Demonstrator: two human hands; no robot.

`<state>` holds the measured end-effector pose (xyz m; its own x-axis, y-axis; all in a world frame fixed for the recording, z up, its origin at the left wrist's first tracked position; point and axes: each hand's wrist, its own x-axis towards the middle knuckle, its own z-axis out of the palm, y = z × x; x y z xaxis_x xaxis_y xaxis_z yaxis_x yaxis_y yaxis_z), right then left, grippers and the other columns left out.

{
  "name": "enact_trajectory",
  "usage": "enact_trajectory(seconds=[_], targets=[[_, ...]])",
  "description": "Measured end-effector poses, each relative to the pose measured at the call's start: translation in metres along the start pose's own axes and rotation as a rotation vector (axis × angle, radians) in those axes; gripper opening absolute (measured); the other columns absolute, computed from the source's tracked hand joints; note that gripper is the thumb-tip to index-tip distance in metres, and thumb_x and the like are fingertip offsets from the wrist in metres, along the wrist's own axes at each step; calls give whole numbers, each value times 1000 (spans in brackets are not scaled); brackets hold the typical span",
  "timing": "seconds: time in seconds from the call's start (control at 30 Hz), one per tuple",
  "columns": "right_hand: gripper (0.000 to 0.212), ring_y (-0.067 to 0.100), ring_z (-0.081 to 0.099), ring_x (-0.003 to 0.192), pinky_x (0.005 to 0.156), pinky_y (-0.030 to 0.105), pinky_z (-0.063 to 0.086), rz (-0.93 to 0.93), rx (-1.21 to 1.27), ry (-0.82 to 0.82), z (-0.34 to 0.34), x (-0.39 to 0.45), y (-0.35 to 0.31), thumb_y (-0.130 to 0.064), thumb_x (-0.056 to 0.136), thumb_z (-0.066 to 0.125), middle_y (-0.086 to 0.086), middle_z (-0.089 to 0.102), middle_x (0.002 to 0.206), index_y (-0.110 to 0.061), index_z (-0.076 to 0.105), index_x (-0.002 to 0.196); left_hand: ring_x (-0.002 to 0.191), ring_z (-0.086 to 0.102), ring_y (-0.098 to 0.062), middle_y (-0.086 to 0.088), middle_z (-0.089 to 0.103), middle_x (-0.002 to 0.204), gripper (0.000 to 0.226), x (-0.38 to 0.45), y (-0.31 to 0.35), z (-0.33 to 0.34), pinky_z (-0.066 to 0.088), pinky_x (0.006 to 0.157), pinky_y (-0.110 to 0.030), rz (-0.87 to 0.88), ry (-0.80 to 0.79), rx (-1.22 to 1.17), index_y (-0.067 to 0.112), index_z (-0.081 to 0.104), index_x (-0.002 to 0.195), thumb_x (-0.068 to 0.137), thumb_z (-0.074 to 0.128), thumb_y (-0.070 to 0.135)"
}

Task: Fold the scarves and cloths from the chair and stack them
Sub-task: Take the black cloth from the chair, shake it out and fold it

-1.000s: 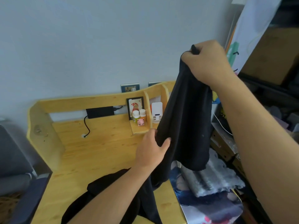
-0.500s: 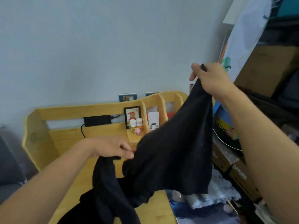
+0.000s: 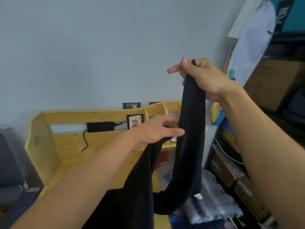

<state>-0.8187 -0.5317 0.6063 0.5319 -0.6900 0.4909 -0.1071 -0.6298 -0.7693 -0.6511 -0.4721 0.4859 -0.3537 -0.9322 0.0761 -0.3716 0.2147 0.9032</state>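
Pale wall behind wooden table (image 3: pixel 69 146); our right hand (image 3: pixel 204 78) pinches limp black scarf (image 3: pixel 192 129) by its end, left hand (image 3: pixel 155 131) grips mid-length; light, best taken at the corners.

Single head-worn view, wide-angle, looking forward and slightly down from the person's own eye line. Both forearms enter from the bottom corners, very near the lens. Wooden surface (image 3: pixel 69 151) lies below centre, close; the grey wall (image 3: pixel 99 47) behind it fills the upper frame. Edges bow from lens distortion. No second view to compare.
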Motion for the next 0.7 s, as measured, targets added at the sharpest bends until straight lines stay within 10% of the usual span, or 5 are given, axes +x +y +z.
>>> enact_trajectory(seconds=[0.2,0.37,0.5,0.57,0.7], targets=[[41,0,53,61,70,16,36,-57,-263,199,-18,-7,-1,-44,105,46,-14,53,58,-19,78,100,116,66,-13,11,73,120,42,1,-26,30,47,112,-43,-208,-166,-23,26,62,130,91,75,24],[42,6,33,45,51,20,28,31,-422,600,-62,-4,27,-45,104,48,-11,29,42,-16,76,89,83,70,4,18,74,99,41,-42,-80,6,55,81,-19,-495,-315,20,26,58,131,93,72,17],[43,9,44,56,60,30,37,121,-435,681,-71,-4,64,-44,104,49,-4,47,57,-15,75,87,107,69,-11,9,76,112,30,-76,-144,-8,52,102,-33,-733,-345,280,23,70,119,92,74,34],[41,17,59,71,68,33,44,165,-453,647,-62,0,90,-43,103,50,3,64,73,-17,75,84,103,66,-15,7,73,103,22,-82,-167,-17,51,95,-32,-754,-131,367,18,69,112,100,64,36],[36,22,53,77,68,31,36,278,-603,555,-34,2,132,-34,103,49,8,65,84,-13,74,88,84,60,-32,-9,66,87,30,-94,-160,-106,41,70,-35,-557,901,463,9,71,109,109,46,26]])
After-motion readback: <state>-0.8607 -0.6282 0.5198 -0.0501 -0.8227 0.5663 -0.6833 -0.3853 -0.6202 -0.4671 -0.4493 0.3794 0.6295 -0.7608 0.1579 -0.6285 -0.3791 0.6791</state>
